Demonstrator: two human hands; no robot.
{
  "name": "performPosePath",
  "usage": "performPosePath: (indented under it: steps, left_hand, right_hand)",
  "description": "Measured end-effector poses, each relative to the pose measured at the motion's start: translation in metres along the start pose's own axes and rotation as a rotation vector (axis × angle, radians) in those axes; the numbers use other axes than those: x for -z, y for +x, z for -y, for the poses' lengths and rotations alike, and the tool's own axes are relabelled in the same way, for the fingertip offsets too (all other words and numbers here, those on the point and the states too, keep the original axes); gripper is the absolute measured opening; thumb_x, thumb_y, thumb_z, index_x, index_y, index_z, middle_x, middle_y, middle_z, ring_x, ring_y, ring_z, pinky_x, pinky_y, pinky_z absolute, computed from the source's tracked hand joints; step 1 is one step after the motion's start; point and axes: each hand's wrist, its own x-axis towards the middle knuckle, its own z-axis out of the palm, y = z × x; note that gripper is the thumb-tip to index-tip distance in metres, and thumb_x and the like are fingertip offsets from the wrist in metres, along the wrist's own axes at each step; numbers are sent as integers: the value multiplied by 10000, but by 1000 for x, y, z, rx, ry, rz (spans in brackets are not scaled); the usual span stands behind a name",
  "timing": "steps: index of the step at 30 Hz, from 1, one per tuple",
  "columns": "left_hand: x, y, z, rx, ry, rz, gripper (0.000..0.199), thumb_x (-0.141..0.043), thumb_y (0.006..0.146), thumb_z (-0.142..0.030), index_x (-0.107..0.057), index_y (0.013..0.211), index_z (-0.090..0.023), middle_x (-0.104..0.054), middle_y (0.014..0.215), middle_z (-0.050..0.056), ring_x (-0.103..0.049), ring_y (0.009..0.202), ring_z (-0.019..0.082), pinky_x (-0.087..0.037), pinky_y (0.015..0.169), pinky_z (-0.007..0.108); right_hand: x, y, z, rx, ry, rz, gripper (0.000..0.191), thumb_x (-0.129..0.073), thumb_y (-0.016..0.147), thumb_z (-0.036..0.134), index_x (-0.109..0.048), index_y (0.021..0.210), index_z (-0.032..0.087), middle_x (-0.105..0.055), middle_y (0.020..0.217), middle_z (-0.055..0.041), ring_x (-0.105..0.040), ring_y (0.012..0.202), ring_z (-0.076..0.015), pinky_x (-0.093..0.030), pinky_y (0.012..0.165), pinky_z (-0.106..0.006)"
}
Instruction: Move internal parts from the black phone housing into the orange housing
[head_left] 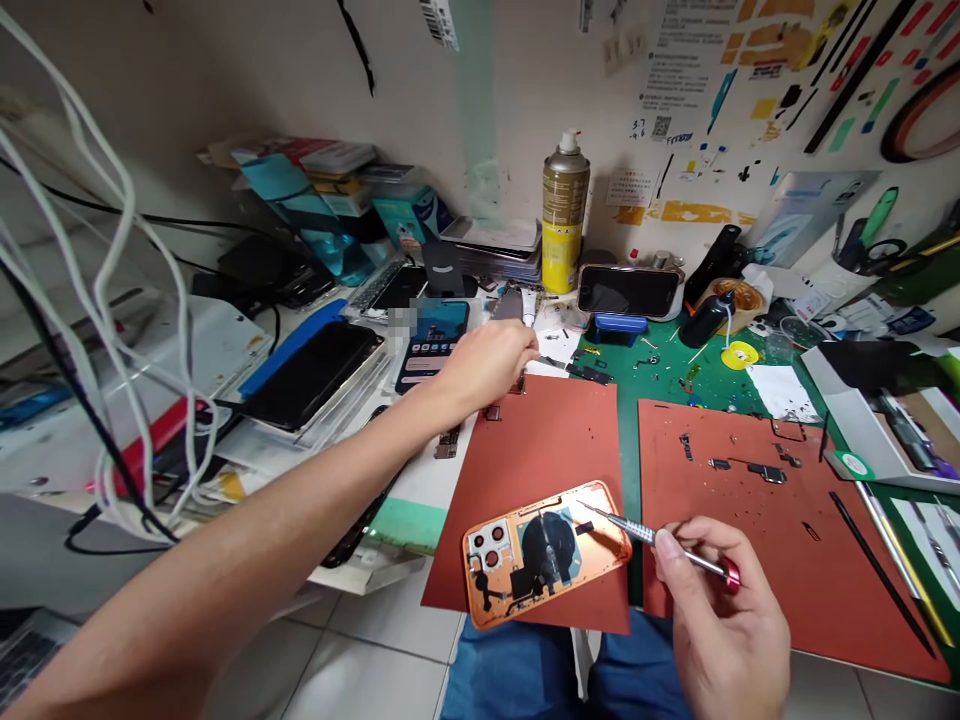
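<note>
My right hand (724, 610) grips a slim silver screwdriver (636, 530) with a red end cap, its tip pointing left over an orange phone back housing (600, 553). The housing lies tilted at the near edge of the left red mat (551, 440), inner side up, with a camera cluster, a dark round coil and flex cables inside. Stretched forward, my left hand (495, 362) is closed at the far edge of that mat, by small dark phone parts (589, 373) and white paper. Its fingertips are turned away, so what they pinch is hidden.
A second red mat (720, 520) at right carries small phone parts and screws. Behind stand a yellow spray can (566, 215) and a propped phone (628, 290). Left are a lit phone (441, 335), a black phone screen (315, 375) and white cables (124, 200). A tool box (870, 400) sits right.
</note>
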Motion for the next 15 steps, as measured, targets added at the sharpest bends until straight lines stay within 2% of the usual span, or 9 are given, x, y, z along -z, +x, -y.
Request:
performPosePath:
  steps: [3, 8, 15]
  left_hand:
    - [-3, 23, 8, 6, 18, 19, 163, -663, 1018, -182, -810, 951, -157, -819, 1043, 148, -763, 1018, 311, -534, 880, 377]
    - [-15, 49, 5, -10, -14, 32, 160, -685, 1004, -189, -830, 939, -169, -824, 992, 135, -759, 974, 269, -518, 872, 349]
    - [-25, 59, -4, -10, -63, 45, 189, -680, 991, -257, -809, 888, -164, -807, 934, 122, -734, 924, 258, -511, 835, 367]
  right_hand:
    - [-4, 2, -1, 31, -23, -2, 376, -946, 840, 470, -738, 1027, 219, -708, 895, -31, -695, 745, -165, -601, 681, -253]
    - [-9, 6, -2, 89, -37, 8, 310, -928, 870, 430, -744, 1013, 226, -721, 913, -33, -710, 793, -162, -610, 732, -235]
    - [-9, 6, -4, 78, -39, -10, 333, -934, 861, 451, -743, 1007, 220, -712, 916, -33, -702, 780, -164, -605, 723, -253]
